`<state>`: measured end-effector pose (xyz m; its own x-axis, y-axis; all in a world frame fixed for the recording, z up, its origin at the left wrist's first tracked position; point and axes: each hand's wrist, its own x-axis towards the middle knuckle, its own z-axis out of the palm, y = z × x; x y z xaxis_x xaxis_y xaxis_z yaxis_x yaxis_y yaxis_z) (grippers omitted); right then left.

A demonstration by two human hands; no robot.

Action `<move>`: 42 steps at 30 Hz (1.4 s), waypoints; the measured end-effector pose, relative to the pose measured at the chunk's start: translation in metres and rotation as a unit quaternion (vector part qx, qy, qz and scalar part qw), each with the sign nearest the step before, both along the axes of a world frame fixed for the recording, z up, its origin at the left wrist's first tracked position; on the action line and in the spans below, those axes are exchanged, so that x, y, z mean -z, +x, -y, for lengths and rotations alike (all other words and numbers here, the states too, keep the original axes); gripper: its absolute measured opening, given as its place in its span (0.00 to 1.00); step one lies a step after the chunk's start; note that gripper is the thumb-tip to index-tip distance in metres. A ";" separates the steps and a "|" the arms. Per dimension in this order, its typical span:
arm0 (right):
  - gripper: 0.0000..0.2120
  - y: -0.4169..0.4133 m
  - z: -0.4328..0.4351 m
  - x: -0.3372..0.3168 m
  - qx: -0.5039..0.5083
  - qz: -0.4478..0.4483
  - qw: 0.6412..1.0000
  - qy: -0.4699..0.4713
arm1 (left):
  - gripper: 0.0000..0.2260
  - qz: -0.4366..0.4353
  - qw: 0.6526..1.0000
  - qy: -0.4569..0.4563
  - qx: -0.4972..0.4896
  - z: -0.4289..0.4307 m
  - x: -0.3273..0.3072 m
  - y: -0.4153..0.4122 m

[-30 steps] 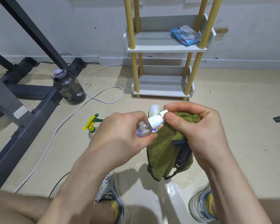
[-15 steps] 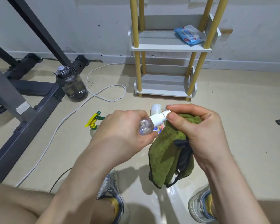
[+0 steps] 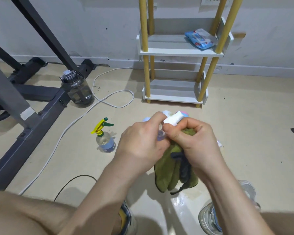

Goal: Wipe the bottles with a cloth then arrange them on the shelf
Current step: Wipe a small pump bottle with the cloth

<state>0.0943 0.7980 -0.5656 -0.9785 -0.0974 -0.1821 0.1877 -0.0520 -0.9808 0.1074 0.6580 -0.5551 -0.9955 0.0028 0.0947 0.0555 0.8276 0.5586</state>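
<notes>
Since the dark grey steel frame of the exercise machine [image 3: 24,102] crowds your left and the white-boarded shelf with round yellow posts [image 3: 173,50] stands well ahead against the wall, carrying bottles across could, I judge, catch the looped white cable [image 3: 115,99] or knock the smoky translucent plastic jug [image 3: 78,90] just beside it. The floor looks glossy and hard, so a dropped bottle would probably roll away. Your folded olive-green plush cloth [image 3: 173,170], edged in dark binding, hangs from your right hand [image 3: 193,138], which is clenched round its top with the thumb at the bottle's neck. A clear round spray bottle with a yellow trigger [image 3: 105,141] stands on the floor to the left. Your left hand [image 3: 141,146] is curled round the small clear plastic bottle with a white cap [image 3: 172,119], held between both hands above the floor. Its smooth body could slip free if you rub hard.
</notes>
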 end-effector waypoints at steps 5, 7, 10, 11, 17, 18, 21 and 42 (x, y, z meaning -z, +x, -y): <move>0.09 -0.006 -0.014 0.003 0.078 0.023 0.986 -0.143 | 0.09 0.071 0.965 0.251 0.011 0.006 0.020 -0.003; 0.14 -0.009 -0.019 -0.003 0.097 0.034 0.961 -0.255 | 0.07 0.108 0.911 0.398 0.008 -0.002 0.023 -0.003; 0.20 0.002 0.005 -0.012 0.073 -0.013 0.950 -0.303 | 0.12 0.086 0.799 0.595 -0.016 -0.021 0.024 -0.004; 0.22 0.009 0.015 -0.012 0.044 -0.081 0.976 -0.195 | 0.13 0.074 0.775 0.627 -0.011 -0.026 0.021 -0.003; 0.27 0.013 0.028 0.017 -0.014 -0.172 0.983 0.062 | 0.21 0.047 0.782 0.619 -0.054 -0.033 0.020 0.000; 0.33 0.011 0.025 0.019 0.013 -0.140 0.989 0.045 | 0.23 0.037 0.809 0.583 -0.066 -0.032 0.022 0.000; 0.35 0.003 0.018 0.021 0.074 -0.053 0.995 -0.044 | 0.23 0.031 0.860 0.508 -0.030 -0.031 0.026 0.001; 0.10 -0.010 -0.009 0.025 0.105 -0.031 0.983 -0.144 | 0.11 0.047 0.868 0.491 0.060 -0.040 0.005 0.006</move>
